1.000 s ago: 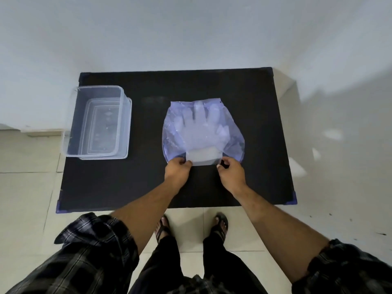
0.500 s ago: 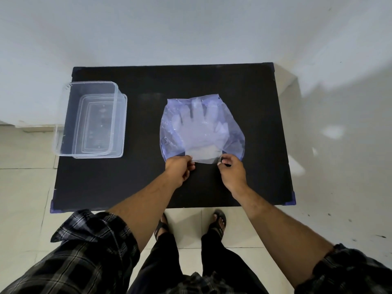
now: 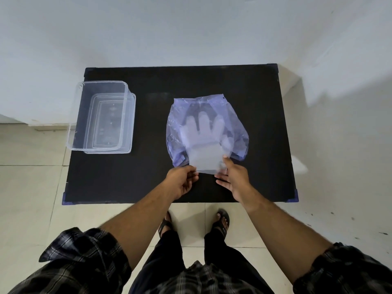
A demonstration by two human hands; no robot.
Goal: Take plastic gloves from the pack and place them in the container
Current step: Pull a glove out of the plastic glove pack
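While both hands work at the near mouth of the pack, head view lists:
- Table (image 3: 148, 183), black top, blue corner caps.
- Container (image 3: 101, 117), clear plastic, rectangular, far-left on table, partly over the left edge; nothing seen inside.
- Pack (image 3: 206, 130), bluish see-through bag, centre-right, well apart from container.
- Gloves (image 3: 203, 136), whitish stack, fingers pointing away, cuff end sticking out of pack's near opening.
- Left hand (image 3: 180, 183): fingers curled, pinching cuff's left corner.
- Right hand (image 3: 233, 179): mostly spread, thumb and fingertips on cuff's right edge; firm grip or not, can't tell.
- Floor (image 3: 31, 187), pale tile.
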